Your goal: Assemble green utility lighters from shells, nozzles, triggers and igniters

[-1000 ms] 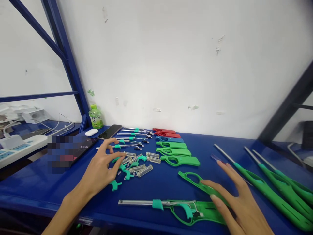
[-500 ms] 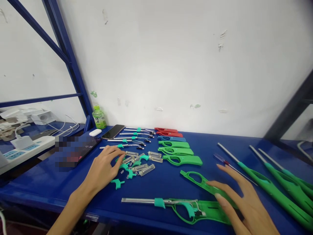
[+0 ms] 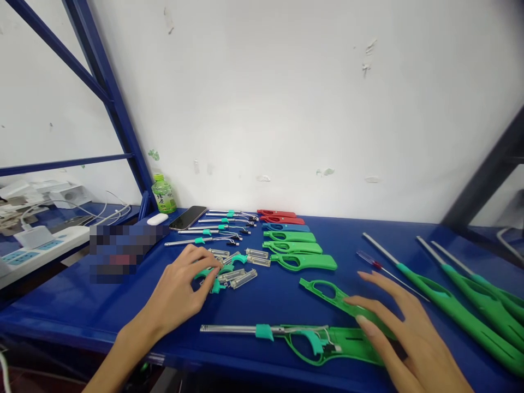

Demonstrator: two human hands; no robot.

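My left hand (image 3: 184, 281) reaches over a pile of turquoise triggers (image 3: 239, 258) and clear fuel tanks (image 3: 244, 278). Its thumb and index fingertips come together among the parts, and whatever lies between them is too hidden to name. My right hand (image 3: 403, 327) has its fingers spread, index finger and thumb resting over a loose green lighter handle half (image 3: 327, 295). In front of it lies another green handle half (image 3: 352, 344), holding a metal lighter tube (image 3: 233, 329) with a turquoise collar, a fitted trigger (image 3: 313, 343) and wires.
Behind the pile lie several wired tubes (image 3: 200, 240). Green handle halves (image 3: 311, 262), a blue one (image 3: 286, 227) and red ones (image 3: 278, 213) form a column. At right are a screwdriver (image 3: 376, 265) and long green lighters (image 3: 434, 300). A phone (image 3: 188, 218) and bottle (image 3: 164, 196) stand back left.
My left hand has moved right, deeper over the pile, and its thumb and index finger have closed together. A trigger near its wrist is now out of sight. My right hand stays over the handle half.
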